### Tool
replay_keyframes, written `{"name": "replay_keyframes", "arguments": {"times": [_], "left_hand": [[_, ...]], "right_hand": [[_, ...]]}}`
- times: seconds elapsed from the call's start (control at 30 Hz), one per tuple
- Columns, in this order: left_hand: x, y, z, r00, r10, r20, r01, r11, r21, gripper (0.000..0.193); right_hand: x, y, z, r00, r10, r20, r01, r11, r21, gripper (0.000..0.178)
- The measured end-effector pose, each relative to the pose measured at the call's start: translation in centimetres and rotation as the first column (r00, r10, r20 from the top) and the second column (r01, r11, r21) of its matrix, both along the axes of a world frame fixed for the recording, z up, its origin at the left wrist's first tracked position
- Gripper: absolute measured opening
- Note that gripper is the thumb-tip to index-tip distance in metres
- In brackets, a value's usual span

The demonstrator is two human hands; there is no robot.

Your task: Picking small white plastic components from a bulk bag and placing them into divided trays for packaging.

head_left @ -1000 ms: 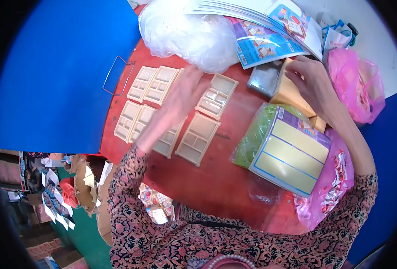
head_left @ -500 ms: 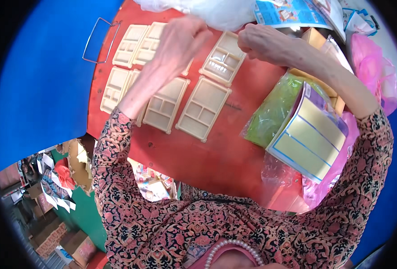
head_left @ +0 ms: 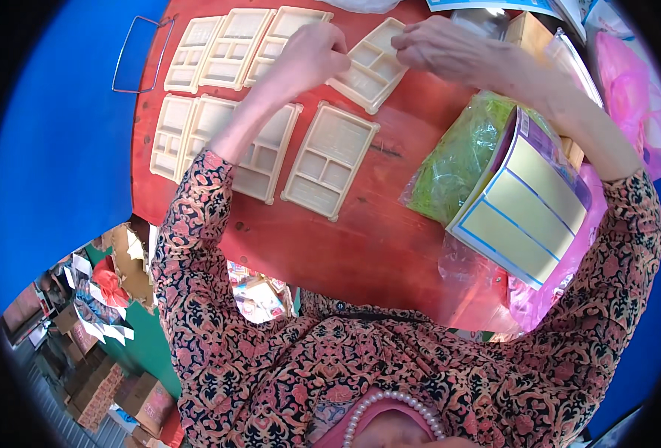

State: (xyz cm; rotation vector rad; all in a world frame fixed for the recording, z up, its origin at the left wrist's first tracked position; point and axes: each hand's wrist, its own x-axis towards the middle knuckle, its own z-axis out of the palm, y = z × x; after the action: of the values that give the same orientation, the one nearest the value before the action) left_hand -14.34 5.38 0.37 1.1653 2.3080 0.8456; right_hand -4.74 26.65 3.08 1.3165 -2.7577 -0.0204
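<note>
A cream compartment tray (head_left: pixel 379 66) sits turned at a slant at the right end of the far row. My left hand (head_left: pixel 312 60) is closed, its curled fingers at the tray's left edge. On the opposite edge, the fingers of my right hand (head_left: pixel 439 46) pinch the rim. Nearer me, a matching tray (head_left: pixel 330 160) lies flat by itself. Under my left forearm, another tray (head_left: pixel 271 149) is partly covered. Several more like them lie in two rows to the left, including a tray (head_left: pixel 194 52) at the far left end.
A red table (head_left: pixel 330 261) bears everything. On the right lie a green plastic-wrapped bundle (head_left: pixel 457 164), a booklet (head_left: pixel 528 198) with pale yellow panels, and a pink bag (head_left: pixel 622 82). Past my right forearm is a wooden block (head_left: pixel 532 37). A wire handle (head_left: pixel 142 56) juts over the left edge.
The far right tray has turned to a slant, and both hands are now at its edges. My left hand has come down beside it. The view has shifted slightly.
</note>
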Motion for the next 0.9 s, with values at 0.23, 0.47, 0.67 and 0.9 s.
{"name": "replay_keyframes", "arguments": {"times": [0.23,0.47,0.67,0.9], "left_hand": [[-1.3,-0.3,2.3,0.920,0.011,0.392,-0.032,0.998,0.047,0.011],[0.4,-0.4,3.4,0.992,-0.043,-0.122,0.034,0.996,-0.077,0.017],[0.0,-0.2,11.4,0.981,0.181,0.075,-0.196,0.908,0.369,0.025],[-11.5,4.6,15.6,0.892,0.329,-0.310,-0.049,0.752,0.657,0.022]], "right_hand": [[0.0,0.8,1.8,0.997,-0.071,0.005,0.071,0.997,-0.034,0.007],[-0.9,-0.5,0.1,1.000,-0.003,0.007,0.000,0.929,0.371,0.006],[-0.5,-0.4,3.6,0.956,0.081,-0.281,-0.021,0.978,0.208,0.014],[-7.6,-0.4,9.9,0.843,-0.337,-0.419,0.080,0.850,-0.521,0.023]]}}
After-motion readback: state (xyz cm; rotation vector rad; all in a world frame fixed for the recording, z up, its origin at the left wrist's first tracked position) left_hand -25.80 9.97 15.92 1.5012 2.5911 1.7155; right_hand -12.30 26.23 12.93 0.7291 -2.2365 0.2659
